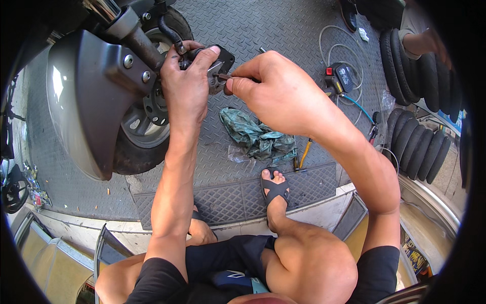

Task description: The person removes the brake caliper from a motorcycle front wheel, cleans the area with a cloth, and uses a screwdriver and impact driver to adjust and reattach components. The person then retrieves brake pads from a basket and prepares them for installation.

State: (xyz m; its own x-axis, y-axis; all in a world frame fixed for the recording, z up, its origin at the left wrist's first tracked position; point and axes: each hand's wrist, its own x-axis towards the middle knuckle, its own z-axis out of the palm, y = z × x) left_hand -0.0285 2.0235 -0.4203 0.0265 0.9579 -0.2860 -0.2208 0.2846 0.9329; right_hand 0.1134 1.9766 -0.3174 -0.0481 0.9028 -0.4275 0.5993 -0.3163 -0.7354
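Observation:
Beside the front wheel (147, 133) of a scooter, my left hand (186, 83) is wrapped round a dark brake caliper (225, 58), thumb on top. A black hose (169, 31) runs down to the caliper, which is held off the drilled brake disc (153, 107). My right hand (276, 91) pinches a short dark rod-like piece (221, 76) whose tip meets the caliper's near face. Its exact kind is hidden by my fingers. A thin light metal strip or pin shows next to that tip.
A crumpled green rag (258, 137) lies on the ribbed metal floor by a yellow-handled tool (305, 154). A cordless power tool (340, 78) sits among a coiled clear hose (331, 30). Tyres (417, 144) line the right. A grey fender (83, 101) fills the left. Another person's hand (422, 44) is far right.

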